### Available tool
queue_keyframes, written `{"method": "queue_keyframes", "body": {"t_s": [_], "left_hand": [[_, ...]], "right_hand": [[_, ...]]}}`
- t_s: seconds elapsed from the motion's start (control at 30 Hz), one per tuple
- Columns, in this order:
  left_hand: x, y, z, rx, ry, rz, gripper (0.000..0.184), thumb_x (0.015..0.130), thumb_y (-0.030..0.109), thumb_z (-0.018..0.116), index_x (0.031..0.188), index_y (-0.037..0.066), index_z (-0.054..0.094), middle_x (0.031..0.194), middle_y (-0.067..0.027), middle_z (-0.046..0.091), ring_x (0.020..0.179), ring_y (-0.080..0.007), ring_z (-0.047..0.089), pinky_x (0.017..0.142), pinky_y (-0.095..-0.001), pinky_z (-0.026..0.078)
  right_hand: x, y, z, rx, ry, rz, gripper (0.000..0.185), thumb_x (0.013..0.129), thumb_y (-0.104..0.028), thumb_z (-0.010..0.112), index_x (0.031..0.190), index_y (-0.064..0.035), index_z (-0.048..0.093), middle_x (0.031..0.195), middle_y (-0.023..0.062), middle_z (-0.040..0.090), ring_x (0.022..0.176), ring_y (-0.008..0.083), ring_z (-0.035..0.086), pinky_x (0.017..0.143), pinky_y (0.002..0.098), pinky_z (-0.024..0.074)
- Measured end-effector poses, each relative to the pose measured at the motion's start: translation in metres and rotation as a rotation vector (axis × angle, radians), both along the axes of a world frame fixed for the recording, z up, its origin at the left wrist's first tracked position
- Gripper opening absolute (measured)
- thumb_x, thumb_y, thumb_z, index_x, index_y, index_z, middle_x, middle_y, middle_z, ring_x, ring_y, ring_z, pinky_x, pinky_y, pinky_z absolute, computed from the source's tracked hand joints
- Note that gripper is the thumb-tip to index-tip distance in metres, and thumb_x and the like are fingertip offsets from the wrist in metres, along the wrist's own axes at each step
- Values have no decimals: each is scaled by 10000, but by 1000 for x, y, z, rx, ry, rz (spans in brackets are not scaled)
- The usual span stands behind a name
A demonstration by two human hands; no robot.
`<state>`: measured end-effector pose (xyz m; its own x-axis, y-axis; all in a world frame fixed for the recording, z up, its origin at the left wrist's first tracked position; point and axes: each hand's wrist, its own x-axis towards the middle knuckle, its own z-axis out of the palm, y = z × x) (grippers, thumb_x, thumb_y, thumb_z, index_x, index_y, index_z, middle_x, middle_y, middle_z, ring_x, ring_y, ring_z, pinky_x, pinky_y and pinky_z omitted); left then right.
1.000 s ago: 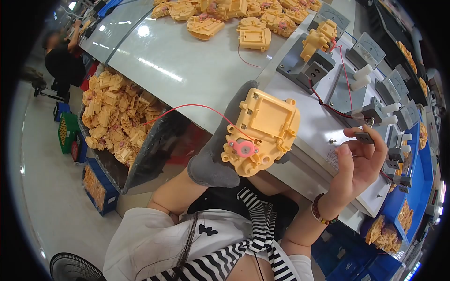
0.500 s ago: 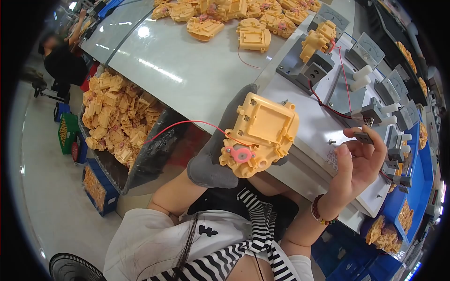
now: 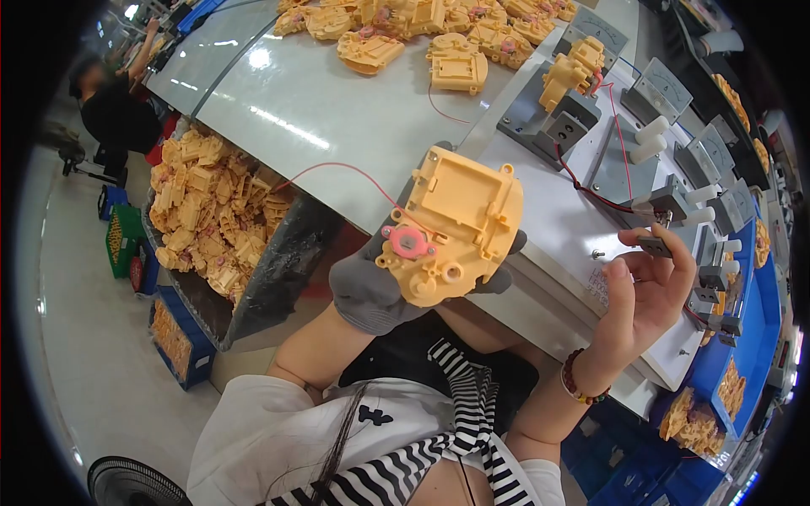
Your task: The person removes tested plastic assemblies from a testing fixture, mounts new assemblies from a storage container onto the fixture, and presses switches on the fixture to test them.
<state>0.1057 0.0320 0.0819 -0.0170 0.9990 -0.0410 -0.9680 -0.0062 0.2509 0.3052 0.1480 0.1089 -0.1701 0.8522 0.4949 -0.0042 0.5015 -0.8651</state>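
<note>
My left hand [image 3: 371,287], in a dark grey glove, holds a yellow plastic housing [image 3: 464,198] from beneath, its rectangular recess facing up. A round pink part [image 3: 408,243] is fixed near the housing's lower left, and a thin red wire [image 3: 342,165] arcs away to the left. My bare right hand [image 3: 645,291] is at the test fixture, its fingers curled about a small dark grey block [image 3: 654,246] with two holes. The thumb stands apart from the index finger. Part of that grip is hidden.
Several yellow housings [image 3: 371,52] lie at the table's back. A lined bin [image 3: 278,278] full of more stands left. Meters [image 3: 660,88] and a mounted housing [image 3: 574,72] are on the white fixture board. A blue tray [image 3: 764,329] is far right; a person [image 3: 118,114] is far left.
My left hand has moved the housing slightly up and left, turning and tilting it a little. The red wire shifted with it. My right hand has stayed in place.
</note>
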Motion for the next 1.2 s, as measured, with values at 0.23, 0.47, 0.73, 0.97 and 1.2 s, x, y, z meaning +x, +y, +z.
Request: {"method": "queue_keyframes", "body": {"t_s": [0.23, 0.47, 0.73, 0.97, 1.2], "left_hand": [[1, 1, 5, 125, 339, 31, 1039, 686, 536, 735, 1437, 41, 215, 1388, -258, 358, 1190, -417, 485, 916, -475, 514], [-3, -6, -9, 57, -256, -34, 688, 874, 494, 551, 1374, 70, 346, 1206, -167, 518, 850, -222, 592, 622, -259, 547], [-8, 8, -6, 333, -613, -186, 354, 913, 347, 546, 1197, 136, 563, 782, -23, 360, 635, -116, 432, 520, -221, 431], [-4, 7, 5, 234, -534, -130, 237, 940, 282, 487, 1048, 140, 643, 778, -1, 334, 581, -99, 407, 489, -205, 422], [-4, 9, -6, 312, -518, -147, 343, 935, 350, 492, 1180, 124, 574, 792, -2, 314, 628, -110, 374, 530, -213, 396]], "right_hand": [[-1, -1, 0, 0, 5, -7, 442, 742, -31, 653, 1156, -3, 503, 975, 132, 607, 694, 98, 522, 639, 201, 405], [-1, -1, 1, -4, 1, -14, 449, 740, -30, 652, 1161, -1, 500, 972, 131, 607, 692, 99, 519, 641, 204, 407], [-2, -2, 3, -13, 7, -6, 448, 739, -20, 645, 1162, 4, 496, 974, 134, 602, 690, 100, 519, 650, 203, 411], [-2, -2, 2, -7, 3, -10, 450, 744, -17, 643, 1167, 10, 494, 981, 137, 595, 700, 105, 525, 662, 206, 419], [-3, -2, 2, -2, 9, -11, 448, 744, -17, 644, 1165, 11, 494, 981, 137, 593, 702, 106, 525, 658, 205, 418]]}}
